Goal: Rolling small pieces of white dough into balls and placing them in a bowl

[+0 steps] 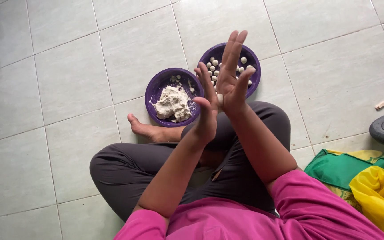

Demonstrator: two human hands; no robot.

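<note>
A person sits cross-legged on a tiled floor (67,80). Before the knees stand two bowls side by side: the left bowl (156,86) holds dough (172,103), the right bowl (253,80) holds balls (243,60) (partly hidden behind the raised hands). Bags (365,178) lie at right.

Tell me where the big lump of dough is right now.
In the head view, the dough lump sits in the left purple bowl on the tiled floor, just beyond the bare foot.

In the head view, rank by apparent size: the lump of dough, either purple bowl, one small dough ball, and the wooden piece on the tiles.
1. Two purple bowls: left bowl and right bowl look alike, unranked.
2. Dough lump.
3. Wooden piece.
4. Small dough ball.
</note>
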